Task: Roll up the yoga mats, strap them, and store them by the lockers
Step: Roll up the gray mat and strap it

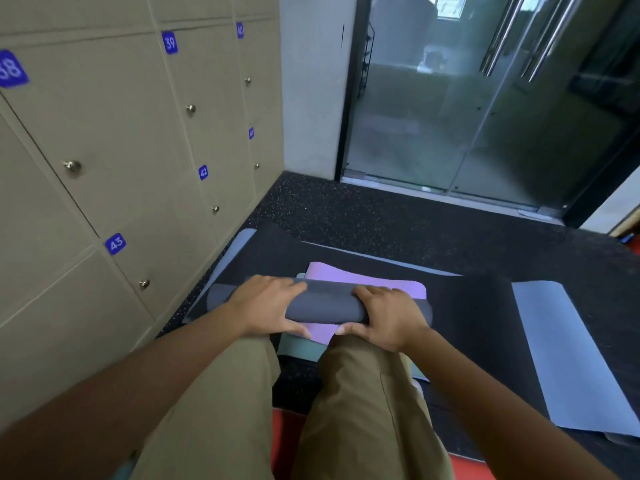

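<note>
Beige, smooth-faced lockers (114, 140) fill the space left of the left hand's fingers, flat rectangular doors each with a small round metal knob and a blue number tag. Below them runs black speckled rubber flooring (363, 216), grainy in look, reaching far beyond the fingertips to the glass doors (485, 105).

Nearer the fingers, the left hand (268, 304) lies over the left part of a dark grey rolled mat (329, 306), fingers (291, 287) curved across the top of the roll and thumb tucked along its near side, so the hand grips the roll. The roll is a matte, smooth cylinder lying crosswise, its left end sticking out past the left hand toward the lockers. Its unrolled dark part (485, 306) spreads flat beyond and to the right of the fingers, a pale grey-blue edge showing along its far side.

Under the roll, between the two hands, lies a lilac mat (346, 275), flat and soft-looking, its rounded corner showing beyond the fingertips and its near edge below the thumbs. A pale green mat (298, 351) peeks out beneath it, on the near side of the thumbs.

The right hand (388, 318) clasps the right part of the roll the same way, fingers (372, 292) curled over the top and thumb along the near side.

Right of those fingers, well apart, a grey-blue mat (568, 358) lies flat, a long smooth strip. Khaki trouser knees (360, 393) sit just below both hands, over a red floor patch (287, 441).
</note>
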A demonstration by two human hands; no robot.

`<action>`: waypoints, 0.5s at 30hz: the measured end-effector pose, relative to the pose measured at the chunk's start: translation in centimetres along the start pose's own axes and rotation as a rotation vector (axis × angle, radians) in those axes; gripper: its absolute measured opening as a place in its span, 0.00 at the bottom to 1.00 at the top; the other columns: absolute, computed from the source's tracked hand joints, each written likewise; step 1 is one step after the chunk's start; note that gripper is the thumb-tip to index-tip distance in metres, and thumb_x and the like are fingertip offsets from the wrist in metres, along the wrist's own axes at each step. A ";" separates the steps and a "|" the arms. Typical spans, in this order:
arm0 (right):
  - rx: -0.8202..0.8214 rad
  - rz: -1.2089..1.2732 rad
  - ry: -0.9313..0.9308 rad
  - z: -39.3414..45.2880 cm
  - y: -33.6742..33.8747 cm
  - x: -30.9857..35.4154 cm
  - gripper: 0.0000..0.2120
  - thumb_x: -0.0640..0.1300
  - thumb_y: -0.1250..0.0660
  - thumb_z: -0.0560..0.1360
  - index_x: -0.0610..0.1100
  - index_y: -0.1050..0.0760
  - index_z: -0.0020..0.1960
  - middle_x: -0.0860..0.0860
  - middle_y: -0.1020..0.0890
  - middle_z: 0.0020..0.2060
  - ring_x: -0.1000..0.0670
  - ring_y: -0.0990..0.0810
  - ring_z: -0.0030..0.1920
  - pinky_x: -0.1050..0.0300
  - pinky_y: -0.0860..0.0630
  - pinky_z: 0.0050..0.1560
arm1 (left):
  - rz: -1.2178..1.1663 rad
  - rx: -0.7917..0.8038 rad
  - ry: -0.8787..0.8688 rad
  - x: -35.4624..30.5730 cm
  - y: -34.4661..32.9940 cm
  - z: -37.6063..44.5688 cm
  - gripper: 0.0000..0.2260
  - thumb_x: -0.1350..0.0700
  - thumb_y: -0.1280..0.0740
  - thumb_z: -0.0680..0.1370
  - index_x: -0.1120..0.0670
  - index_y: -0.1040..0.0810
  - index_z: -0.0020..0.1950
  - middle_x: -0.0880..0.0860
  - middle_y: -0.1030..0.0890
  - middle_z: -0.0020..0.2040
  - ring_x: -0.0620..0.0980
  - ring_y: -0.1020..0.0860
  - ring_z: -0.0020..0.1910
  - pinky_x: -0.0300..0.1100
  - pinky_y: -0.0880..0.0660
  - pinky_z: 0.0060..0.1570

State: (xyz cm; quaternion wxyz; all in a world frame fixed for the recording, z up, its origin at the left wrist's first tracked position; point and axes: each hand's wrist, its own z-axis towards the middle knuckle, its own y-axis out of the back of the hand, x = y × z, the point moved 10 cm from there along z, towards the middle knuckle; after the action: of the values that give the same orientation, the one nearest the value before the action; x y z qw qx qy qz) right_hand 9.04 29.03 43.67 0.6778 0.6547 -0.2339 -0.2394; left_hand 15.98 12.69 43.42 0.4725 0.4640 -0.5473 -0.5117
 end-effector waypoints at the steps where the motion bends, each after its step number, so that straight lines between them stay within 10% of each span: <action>1: -0.002 -0.009 0.017 0.2 0.0 -0.1 0.42 0.83 0.50 0.67 0.51 0.30 0.61 0.51 0.19 0.52 0.45 0.19 0.51 0.50 0.29 0.49 | -0.017 0.000 -0.002 0.2 0.2 0.2 0.34 0.21 0.36 0.67 0.49 0.30 0.56 0.48 0.21 0.50 0.53 0.20 0.48 0.47 0.34 0.40; 15: -0.306 -0.118 0.182 0.3 11.0 1.5 0.38 0.82 0.51 0.70 0.51 0.25 0.56 0.54 0.18 0.45 0.48 0.18 0.43 0.54 0.35 0.35 | 0.039 -0.085 0.024 0.7 10.6 -1.5 0.28 0.24 0.36 0.71 0.47 0.37 0.49 0.48 0.21 0.46 0.50 0.26 0.41 0.48 0.38 0.37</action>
State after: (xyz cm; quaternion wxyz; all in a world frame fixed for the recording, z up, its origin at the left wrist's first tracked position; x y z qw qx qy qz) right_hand 10.22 28.13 54.69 0.7726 0.5754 -0.0936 -0.2514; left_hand 17.17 12.25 54.03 0.5083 0.4388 -0.5283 -0.5196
